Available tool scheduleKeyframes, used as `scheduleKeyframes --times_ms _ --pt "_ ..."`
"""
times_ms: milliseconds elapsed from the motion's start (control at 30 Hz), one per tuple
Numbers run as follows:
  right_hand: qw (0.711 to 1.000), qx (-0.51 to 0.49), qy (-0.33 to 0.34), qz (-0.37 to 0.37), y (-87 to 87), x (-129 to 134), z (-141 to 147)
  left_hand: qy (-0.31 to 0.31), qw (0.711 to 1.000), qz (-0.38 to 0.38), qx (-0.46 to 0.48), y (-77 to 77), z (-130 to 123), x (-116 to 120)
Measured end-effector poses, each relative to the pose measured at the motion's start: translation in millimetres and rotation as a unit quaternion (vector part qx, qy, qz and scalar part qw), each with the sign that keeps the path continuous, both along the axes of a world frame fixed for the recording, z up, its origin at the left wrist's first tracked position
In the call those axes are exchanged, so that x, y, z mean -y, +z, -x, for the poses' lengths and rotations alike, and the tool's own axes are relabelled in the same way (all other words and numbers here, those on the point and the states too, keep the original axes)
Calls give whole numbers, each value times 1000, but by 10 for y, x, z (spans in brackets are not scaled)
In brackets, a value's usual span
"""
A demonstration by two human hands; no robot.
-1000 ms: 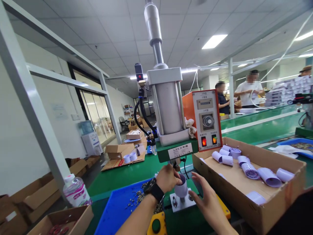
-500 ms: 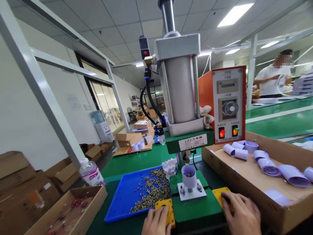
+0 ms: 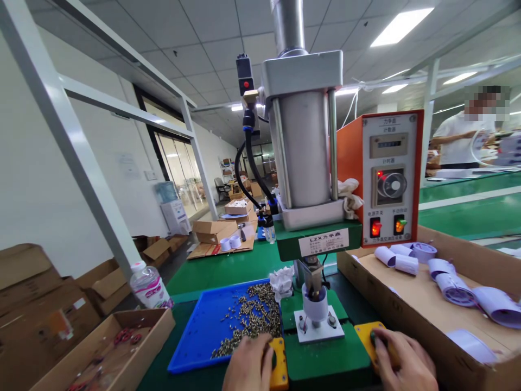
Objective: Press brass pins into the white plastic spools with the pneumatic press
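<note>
Head view: lavender cup [image 3: 316, 307] (ram inside)

The press cylinder [image 3: 306, 152] is bare metal, brushed and softly shiny, with polished steel rods at its sides. Its base [image 3: 321, 353] is painted green, smooth and slightly glossy. The control box [image 3: 380, 176] has orange painted sheet metal around a matt grey face. The two yellow button housings [image 3: 279, 369] look like hard, smooth plastic, as does the glossy blue tray [image 3: 203, 331]; the small pieces heaped in it [image 3: 252, 317] have a dull brassy metal look. The pale lilac cup [image 3: 315, 304] under the ram is smooth matt plastic. The boxes on the near left [image 3: 122, 347] and right [image 3: 411, 309] are rough brown cardboard. A crumpled white cloth [image 3: 281, 281] lies beside the tray.
</note>
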State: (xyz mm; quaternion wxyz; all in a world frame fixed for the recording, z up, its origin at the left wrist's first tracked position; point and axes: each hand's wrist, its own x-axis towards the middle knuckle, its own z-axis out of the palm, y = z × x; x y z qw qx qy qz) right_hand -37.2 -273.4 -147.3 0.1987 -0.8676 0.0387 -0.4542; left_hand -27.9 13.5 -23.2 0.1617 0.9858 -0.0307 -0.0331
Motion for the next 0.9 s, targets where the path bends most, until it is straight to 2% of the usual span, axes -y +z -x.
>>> scheduleKeyframes --times_ms 33,133,267,400,567,633,700,733,767,800,833,900 --pt "1000 -1 12 -27 67 -18 -12 12 1000 -6 -6 51 -126 -2" --pt "991 -19 56 -122 286 -114 -77 -35 996 -82 -24 94 -557 -2" --pt "964 -96 100 -227 474 -234 -216 -99 978 -153 -102 -55 -925 40" --pt "948 -114 136 -266 561 -287 -335 -103 971 -188 -106 -171 -958 106" --pt "929 -117 201 -287 673 -353 -416 -67 976 -182 -94 -160 -907 136" --pt "897 -154 281 -305 747 -406 -459 -61 979 -170 -91 -158 -900 131" --pt "835 -199 389 -333 823 -488 -511 -59 981 -161 -86 -168 -898 121" --pt "804 -204 429 -358 852 -543 -534 -58 982 -158 -82 -176 -898 116" --pt "784 -192 447 -387 868 -605 -548 -57 983 -154 -79 -185 -898 110" --pt "780 -164 439 -414 871 -675 -550 -57 984 -149 -76 -196 -899 103" --pt "789 -129 416 -434 862 -748 -537 -55 985 -144 -72 -207 -901 94" --pt "820 -65 344 -453 829 -893 -463 -49 988 -130 -68 -232 -909 74"
